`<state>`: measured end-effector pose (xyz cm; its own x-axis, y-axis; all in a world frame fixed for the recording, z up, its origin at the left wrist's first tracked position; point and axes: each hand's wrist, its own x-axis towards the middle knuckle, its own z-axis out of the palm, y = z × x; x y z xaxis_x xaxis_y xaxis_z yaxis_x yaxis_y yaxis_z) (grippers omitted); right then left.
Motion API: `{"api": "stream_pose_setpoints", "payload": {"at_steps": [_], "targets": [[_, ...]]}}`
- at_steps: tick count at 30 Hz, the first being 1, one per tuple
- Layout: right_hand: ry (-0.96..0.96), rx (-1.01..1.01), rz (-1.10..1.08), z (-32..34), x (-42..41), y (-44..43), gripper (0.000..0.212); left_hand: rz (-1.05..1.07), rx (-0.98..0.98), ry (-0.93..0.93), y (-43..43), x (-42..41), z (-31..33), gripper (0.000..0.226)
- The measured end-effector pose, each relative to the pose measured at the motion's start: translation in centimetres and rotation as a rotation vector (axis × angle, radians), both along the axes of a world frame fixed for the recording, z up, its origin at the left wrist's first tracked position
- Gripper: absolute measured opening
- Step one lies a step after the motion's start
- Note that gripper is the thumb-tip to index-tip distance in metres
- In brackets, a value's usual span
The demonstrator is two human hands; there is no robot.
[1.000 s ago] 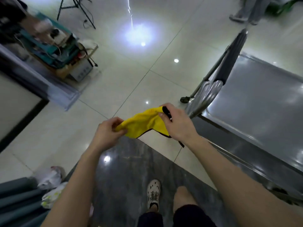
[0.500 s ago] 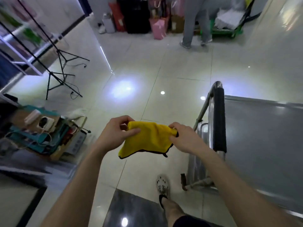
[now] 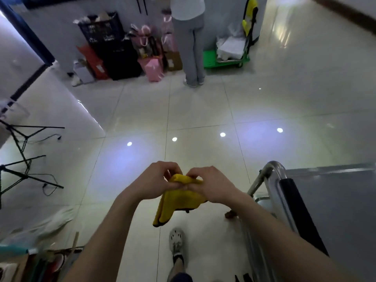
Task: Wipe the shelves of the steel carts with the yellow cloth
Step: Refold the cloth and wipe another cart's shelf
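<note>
The yellow cloth, edged in black, hangs folded between my two hands in front of me, above the tiled floor. My left hand pinches its top fold from the left. My right hand pinches the same fold from the right, and the fingertips of both hands meet. The steel cart stands at the right, its flat grey top shelf beside my right forearm. Its handle with a black grip curves up just right of my hands.
A person in grey trousers stands at the far wall among bags and boxes. A green platform trolley is behind them. Black tripod legs and cables spread at the left. Clutter lies at the lower left.
The view has tilted up across the room. My hands have come together, folding the spread cloth so it hangs doubled below them.
</note>
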<state>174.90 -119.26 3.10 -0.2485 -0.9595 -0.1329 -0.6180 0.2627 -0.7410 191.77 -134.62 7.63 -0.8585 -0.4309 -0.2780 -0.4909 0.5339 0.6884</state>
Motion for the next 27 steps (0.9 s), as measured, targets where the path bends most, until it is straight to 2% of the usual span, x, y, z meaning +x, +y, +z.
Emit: {"api": "stream_pose_setpoints", "payload": {"at_steps": [7, 11, 13, 16, 19, 27], "targets": [[0.035, -0.063, -0.337, 0.4, -8.1, -8.1, 0.007, -0.084, 0.059, 0.133, -14.2, -11.9, 0.6, 0.026], [0.036, -0.041, -0.585, -0.1, -13.8, -9.6, 0.009, -0.123, 0.042, 0.155, -20.3, -20.4, 0.6, 0.008], [0.054, -0.026, -0.71, -0.4, -16.8, -9.4, 0.012, -0.158, 0.061, 0.152, -22.0, -24.7, 0.7, 0.005], [0.066, 0.008, -0.889, -1.8, -21.7, -9.0, 0.016, -0.248, 0.082, 0.115, -23.7, -31.6, 0.4, 0.014], [0.054, 0.06, -1.038, -4.2, -27.2, -8.7, 0.018, -0.356, 0.079, 0.074, -25.4, -39.3, -0.4, 0.013], [-0.053, 0.133, -1.263, -6.9, -41.3, -9.3, 0.014, -0.547, 0.054, 0.024, -27.3, -61.2, -0.2, 0.012]]}}
